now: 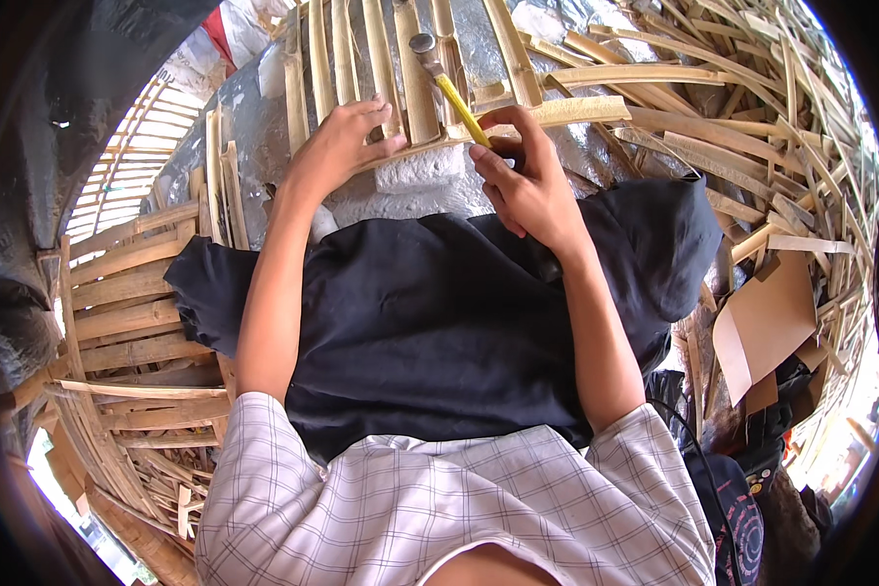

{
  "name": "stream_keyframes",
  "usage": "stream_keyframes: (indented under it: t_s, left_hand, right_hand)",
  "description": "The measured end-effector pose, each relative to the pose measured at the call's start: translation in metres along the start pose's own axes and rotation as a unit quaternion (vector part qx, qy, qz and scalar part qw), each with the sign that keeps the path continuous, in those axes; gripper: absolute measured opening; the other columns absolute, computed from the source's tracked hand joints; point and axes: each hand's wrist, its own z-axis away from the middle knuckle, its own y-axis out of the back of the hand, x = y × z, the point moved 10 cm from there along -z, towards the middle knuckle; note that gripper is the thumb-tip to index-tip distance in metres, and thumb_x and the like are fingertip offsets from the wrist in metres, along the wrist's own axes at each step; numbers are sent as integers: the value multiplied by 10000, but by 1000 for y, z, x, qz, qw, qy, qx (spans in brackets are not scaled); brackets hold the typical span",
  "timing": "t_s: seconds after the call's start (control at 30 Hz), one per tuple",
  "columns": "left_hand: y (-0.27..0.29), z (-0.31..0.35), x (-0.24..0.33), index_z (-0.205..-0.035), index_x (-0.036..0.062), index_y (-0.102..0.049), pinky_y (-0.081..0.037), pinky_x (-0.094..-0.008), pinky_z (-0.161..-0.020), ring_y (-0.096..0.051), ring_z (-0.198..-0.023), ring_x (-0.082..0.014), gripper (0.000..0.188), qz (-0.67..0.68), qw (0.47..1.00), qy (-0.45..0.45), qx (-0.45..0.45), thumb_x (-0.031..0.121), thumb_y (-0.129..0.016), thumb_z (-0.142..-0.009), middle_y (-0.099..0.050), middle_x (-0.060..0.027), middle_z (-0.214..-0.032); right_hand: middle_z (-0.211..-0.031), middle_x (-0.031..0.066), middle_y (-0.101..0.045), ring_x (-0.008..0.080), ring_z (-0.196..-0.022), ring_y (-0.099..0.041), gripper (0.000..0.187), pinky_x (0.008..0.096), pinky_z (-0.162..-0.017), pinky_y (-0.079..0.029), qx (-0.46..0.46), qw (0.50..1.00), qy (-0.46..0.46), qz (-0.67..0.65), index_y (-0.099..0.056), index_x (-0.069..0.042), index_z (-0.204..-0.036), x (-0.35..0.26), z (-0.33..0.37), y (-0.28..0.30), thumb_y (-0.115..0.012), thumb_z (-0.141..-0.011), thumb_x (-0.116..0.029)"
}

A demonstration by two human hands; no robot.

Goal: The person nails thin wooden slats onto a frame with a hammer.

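My right hand point(529, 181) is closed round the yellow handle of a hammer point(456, 98). The hammer's metal head points away from me, above the bamboo slats. To its left, my left hand point(340, 146) has its thumb and fingers bent about the near end of a bamboo slat point(379, 68). Several such slats run side by side, away from me, and meet a crosswise bamboo strip point(576, 110) at their near ends. Under that edge sits a pale grey block point(420, 171). Whether a nail is there is too small to tell.
Loose split bamboo point(713, 137) lies heaped at the right. A slatted bamboo panel point(137, 317) stands at the left. Dark cloth point(430, 322) covers my lap. A folded brown cardboard piece point(772, 317) and a dark bag point(732, 508) are at the lower right.
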Motion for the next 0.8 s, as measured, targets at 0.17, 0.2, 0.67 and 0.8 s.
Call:
stream_keyframes:
  t_s: [0.17,0.2,0.67,0.8]
  left_hand:
    - [0,-4,0,-1240,19,-718,-493,-410,-1074,-625,-1256,-376,399,33,999,9,-42,299,-728,-956,-646,-227,-1357]
    - [1,-4,-6,-1237,23,-722,-493,-411,-1075,-625,-1255,-377,386,60,997,5,-43,295,-720,-962,-650,-224,-1352]
    - [0,-34,-61,-1372,106,-617,-484,-419,-1083,-600,-1292,-302,356,88,985,67,134,174,-582,-1024,-609,-113,-1391]
    - [-14,-72,-95,-1499,113,-499,-394,-438,-1194,-511,-1398,-283,467,56,989,68,119,288,-511,-1066,-507,-108,-1521]
  right_hand:
    - [-759,52,-517,84,-419,-401,234,284,-352,-342,-62,992,-71,-81,-438,-12,-1255,7,7,-13,-540,-1065,-104]
    - [-765,55,-527,85,-425,-412,223,282,-358,-353,-75,991,-75,-82,-443,-11,-1250,9,9,-16,-530,-1071,-111]
    - [-733,122,-616,182,-598,-570,219,353,-579,-456,-62,980,-49,181,-524,21,-1176,56,32,-25,-569,-1056,-157]
    - [-714,144,-622,213,-650,-607,223,372,-622,-468,-46,979,-64,188,-532,21,-1185,60,27,-27,-597,-1040,-135]
